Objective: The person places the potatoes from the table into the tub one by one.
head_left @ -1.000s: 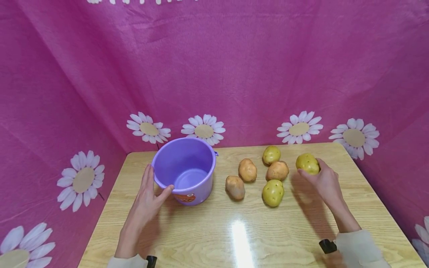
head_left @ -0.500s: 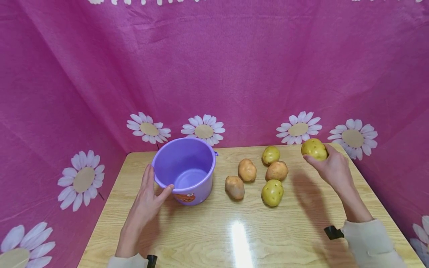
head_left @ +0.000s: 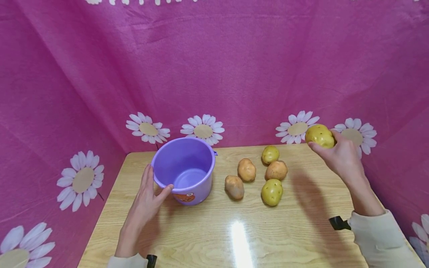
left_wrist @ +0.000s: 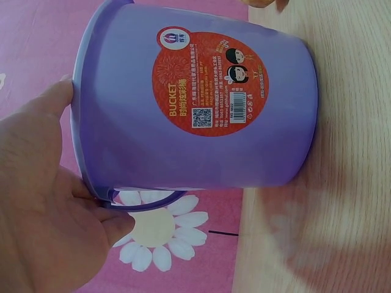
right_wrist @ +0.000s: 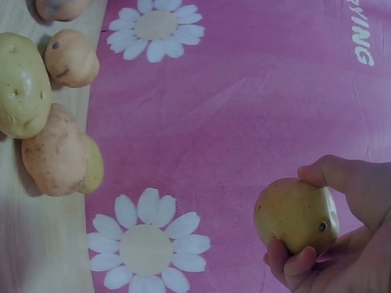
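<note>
In the head view my right hand (head_left: 346,158) grips a yellow-green potato (head_left: 320,136) between thumb and fingers, raised above the table's back right. The right wrist view shows the same potato (right_wrist: 293,215) with fingertips beneath it and the thumb (right_wrist: 324,171) on top. My left hand (head_left: 144,203) rests against the near left side of a purple bucket (head_left: 197,191), fingers straight and spread from the thumb, which touches the rim. Seen from the left wrist, the bucket (left_wrist: 134,104) stands upright with its red label showing, and fingertips lie near the handle joint.
Several potatoes lie right of the bucket: brown ones (head_left: 246,170) and yellow-green ones (head_left: 272,192). All sit on the wooden table (head_left: 201,238). A pink curtain with daisies (head_left: 214,74) encloses the table at the back and sides.
My right hand has lifted the yellow-green potato higher and moved it right, away from the other potatoes. The left hand and the bucket have stayed in place.
</note>
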Tool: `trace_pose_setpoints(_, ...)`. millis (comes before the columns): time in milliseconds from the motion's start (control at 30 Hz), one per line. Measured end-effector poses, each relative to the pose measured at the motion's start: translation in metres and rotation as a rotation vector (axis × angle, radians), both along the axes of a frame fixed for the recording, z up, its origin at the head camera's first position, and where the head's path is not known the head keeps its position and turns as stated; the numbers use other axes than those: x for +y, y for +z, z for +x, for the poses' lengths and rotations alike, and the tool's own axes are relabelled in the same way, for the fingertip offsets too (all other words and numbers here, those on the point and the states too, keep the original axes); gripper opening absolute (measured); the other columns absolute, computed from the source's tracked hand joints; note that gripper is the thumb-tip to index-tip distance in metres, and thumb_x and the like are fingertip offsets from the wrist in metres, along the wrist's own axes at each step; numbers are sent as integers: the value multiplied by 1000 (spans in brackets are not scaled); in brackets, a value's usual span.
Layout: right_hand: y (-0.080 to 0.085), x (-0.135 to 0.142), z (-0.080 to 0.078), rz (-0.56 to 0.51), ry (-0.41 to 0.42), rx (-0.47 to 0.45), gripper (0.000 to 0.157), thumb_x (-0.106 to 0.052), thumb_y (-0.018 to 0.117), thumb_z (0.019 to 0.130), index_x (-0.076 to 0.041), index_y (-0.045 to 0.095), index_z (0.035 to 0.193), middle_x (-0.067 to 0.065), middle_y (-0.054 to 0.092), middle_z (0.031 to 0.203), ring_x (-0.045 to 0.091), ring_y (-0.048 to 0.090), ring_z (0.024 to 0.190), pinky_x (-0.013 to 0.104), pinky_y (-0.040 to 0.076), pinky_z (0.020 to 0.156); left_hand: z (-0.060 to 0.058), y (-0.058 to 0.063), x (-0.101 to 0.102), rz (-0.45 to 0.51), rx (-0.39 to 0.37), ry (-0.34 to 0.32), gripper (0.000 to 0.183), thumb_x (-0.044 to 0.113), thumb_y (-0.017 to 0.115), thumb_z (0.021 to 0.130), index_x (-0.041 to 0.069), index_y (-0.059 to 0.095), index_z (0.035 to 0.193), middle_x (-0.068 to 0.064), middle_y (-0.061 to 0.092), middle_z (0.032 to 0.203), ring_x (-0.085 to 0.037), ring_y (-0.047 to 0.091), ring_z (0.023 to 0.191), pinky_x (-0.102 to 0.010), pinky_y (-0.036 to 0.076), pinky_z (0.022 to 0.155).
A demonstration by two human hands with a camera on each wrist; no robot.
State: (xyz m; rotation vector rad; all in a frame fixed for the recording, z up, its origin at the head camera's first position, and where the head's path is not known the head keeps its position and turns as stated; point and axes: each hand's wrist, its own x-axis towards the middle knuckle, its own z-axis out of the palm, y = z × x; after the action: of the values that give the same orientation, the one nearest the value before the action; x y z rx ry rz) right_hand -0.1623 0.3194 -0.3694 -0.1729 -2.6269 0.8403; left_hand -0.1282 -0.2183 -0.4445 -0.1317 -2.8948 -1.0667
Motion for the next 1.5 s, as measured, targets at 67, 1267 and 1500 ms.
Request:
trace_pose_setpoints(67, 3, 0, 0, 10, -1, 0, 67, -37, 75, 91, 10, 56, 135, 27, 62, 92, 39, 53, 79, 42, 39, 60, 0, 0, 0, 2, 0, 0, 106, 59, 60, 99, 2, 1, 165, -17, -1, 172, -42, 14, 155, -64, 23, 118)
trace_pose_setpoints(1267, 1, -87, -22, -50, 200, -57, 61, -35, 78, 90, 9, 59, 129, 17, 63, 85, 28, 58, 68, 34, 46, 55, -1, 2, 0, 30, -10, 8, 105, 58, 62, 99, 5, 2, 166, -18, 2, 171, -44, 15, 154, -64, 22, 119)
trace_pose_setpoints(1500, 1, -113, -26, -74, 257, -68, 53, -31, 79, 89, 5, 62, 124, 16, 65, 84, 26, 60, 67, 34, 48, 55, -1, 2, 0, 32, -2, 1, 104, 57, 62, 99, 4, 2, 166, -19, 2, 171, -44, 15, 154, -64, 22, 119)
